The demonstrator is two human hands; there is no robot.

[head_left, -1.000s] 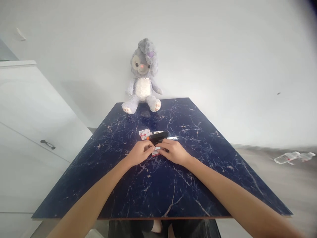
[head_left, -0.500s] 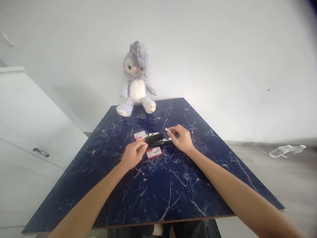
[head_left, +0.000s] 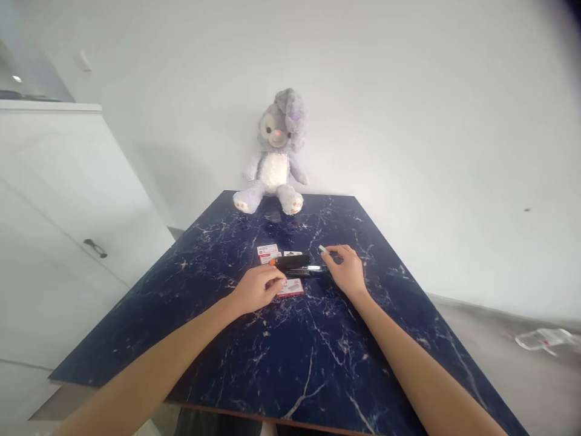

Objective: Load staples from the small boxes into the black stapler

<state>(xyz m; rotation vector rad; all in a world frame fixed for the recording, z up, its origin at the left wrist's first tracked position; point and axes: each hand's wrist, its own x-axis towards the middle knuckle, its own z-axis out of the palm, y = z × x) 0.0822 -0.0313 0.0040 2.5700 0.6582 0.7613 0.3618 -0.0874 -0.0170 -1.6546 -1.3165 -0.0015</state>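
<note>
Pinching a small pale strip [head_left: 323, 249] between thumb and forefinger, our right hand [head_left: 347, 272] sits just right of the black stapler [head_left: 297, 264] at the centre of the frame. Our left hand [head_left: 256, 289], fingers curled, touches the red-and-white box [head_left: 291, 288] just below the stapler; whether it grips, we cannot tell.

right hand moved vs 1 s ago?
Yes. The right hand has left the red-and-white box in front of the black stapler and moved right and away, past the stapler's right end, pinching a small white strip.
</note>
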